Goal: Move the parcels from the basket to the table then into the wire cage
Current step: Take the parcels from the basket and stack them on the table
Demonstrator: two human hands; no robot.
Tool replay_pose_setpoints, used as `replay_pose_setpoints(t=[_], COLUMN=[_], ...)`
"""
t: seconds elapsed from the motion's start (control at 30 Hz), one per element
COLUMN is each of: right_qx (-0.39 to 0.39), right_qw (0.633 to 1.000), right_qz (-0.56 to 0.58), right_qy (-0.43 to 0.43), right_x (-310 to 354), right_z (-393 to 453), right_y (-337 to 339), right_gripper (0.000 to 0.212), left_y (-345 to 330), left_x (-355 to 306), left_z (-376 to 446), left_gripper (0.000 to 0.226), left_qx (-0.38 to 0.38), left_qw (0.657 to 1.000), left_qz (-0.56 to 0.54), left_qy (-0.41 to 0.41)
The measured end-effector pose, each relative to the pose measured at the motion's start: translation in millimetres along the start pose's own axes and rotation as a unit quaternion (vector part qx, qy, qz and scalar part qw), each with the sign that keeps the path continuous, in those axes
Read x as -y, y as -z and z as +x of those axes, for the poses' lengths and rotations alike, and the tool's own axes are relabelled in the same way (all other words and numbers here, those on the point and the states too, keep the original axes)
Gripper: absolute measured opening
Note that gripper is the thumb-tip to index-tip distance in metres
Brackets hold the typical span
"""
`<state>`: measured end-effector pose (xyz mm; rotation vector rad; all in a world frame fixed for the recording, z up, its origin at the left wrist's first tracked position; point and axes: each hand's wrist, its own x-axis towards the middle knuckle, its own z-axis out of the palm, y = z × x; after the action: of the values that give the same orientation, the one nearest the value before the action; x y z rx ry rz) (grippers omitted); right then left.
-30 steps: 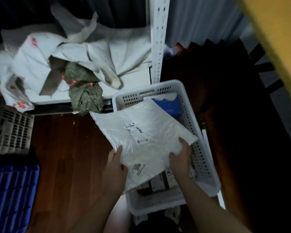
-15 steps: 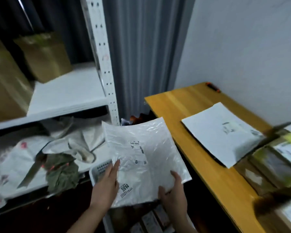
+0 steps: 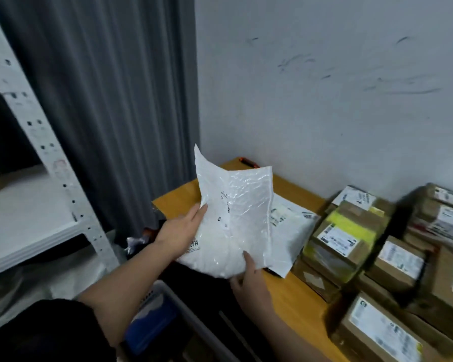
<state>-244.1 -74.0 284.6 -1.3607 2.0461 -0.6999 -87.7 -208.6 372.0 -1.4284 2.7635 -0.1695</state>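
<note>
Head view: left hand [image 3: 179, 232] and right hand [image 3: 249, 276] each grip the white bag [image 3: 233, 220]. Lay it flat on desk [image 3: 296, 301], 3 o'clock, beside mailer [image 3: 290, 231].

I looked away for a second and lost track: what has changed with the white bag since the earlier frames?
The white plastic parcel has been lifted out of the basket and swung right; it is now held tilted up over the wooden table. Both hands kept their grip: left hand on its left edge, right hand under its lower edge. The flat white mailer still lies on the table.
</note>
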Motion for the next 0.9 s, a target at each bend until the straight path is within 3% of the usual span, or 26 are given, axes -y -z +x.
replay_pose_setpoints(t=[0.13,0.3,0.57,0.77,0.9], right_qx=[0.077,0.085,0.085,0.085,0.112], right_qw=[0.995,0.992,0.976,0.958,0.956], right_qz=[-0.067,-0.007,0.065,0.101,0.051], right_qy=[-0.021,-0.097,-0.189,-0.255,-0.268], right_x=[-16,-40,-76,-89,-87], right_z=[44,103,154,167,170], right_y=[18,32,22,18,20], right_gripper=[0.078,0.075,0.074,0.08,0.073], left_y=[10,-9,-66,-84,-100], left_x=[-34,-69,-83,-83,-84], left_z=[76,158,239,252,255], left_gripper=[0.09,0.091,0.091,0.082,0.081], left_qx=[0.025,0.036,0.097,0.123,0.113], left_qw=[0.994,0.975,0.968,0.966,0.971], left_qz=[0.08,0.178,0.14,0.182,0.204], left_qy=[-0.066,-0.132,-0.183,-0.136,-0.052])
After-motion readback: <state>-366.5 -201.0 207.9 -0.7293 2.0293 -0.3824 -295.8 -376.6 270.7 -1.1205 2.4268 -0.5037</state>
